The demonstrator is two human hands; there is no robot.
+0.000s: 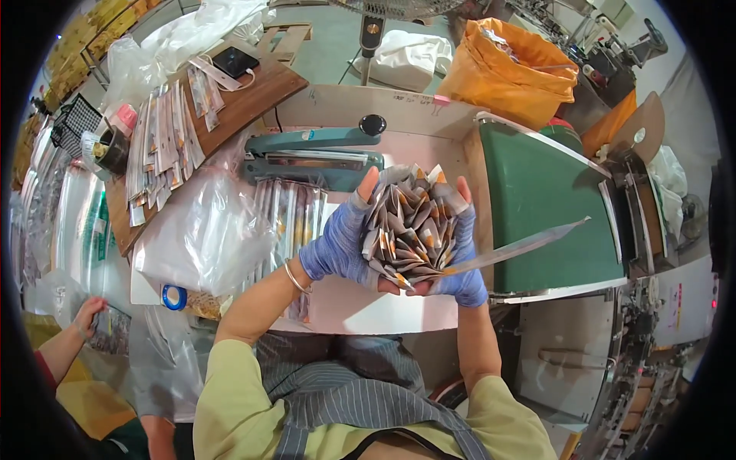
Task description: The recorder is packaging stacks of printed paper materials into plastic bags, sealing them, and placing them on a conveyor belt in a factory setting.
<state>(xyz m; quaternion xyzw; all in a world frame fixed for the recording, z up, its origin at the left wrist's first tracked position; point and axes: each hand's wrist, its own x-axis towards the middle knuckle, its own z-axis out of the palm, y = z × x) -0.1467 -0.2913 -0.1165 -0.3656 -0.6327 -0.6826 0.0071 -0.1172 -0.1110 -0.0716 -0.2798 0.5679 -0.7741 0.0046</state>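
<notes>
Cupping a thick bundle of narrow sachets (410, 228) between both palms, the person holds it up at chest height, ends fanned toward the camera like a folded rosette. Left hand (341, 241), in a blue fingerless glove, wraps the near-left flank with the thumb pointing up beside the bundle; right hand (464, 257), gloved the same, closes round the right flank, fingers curled underneath. Both hands are shut firmly on the stack, neither one free.

Now look at that one long strip (521, 247) poking out: it leaves the bundle at the lower right, just by the right hand, and its long axis runs up and away to the right, over the green conveyor belt (544, 207). So the right hand is plainly the nearer one to it.

Beyond the hands sits a teal heat sealer (314, 157) on the pale worktable (368, 307), with clear plastic bags (203, 234) to the left and more sachets (165, 142) spread on a wooden board (245, 100). An orange bag (510, 69) stands further back. Another person's hand (88, 314) works at lower left.
</notes>
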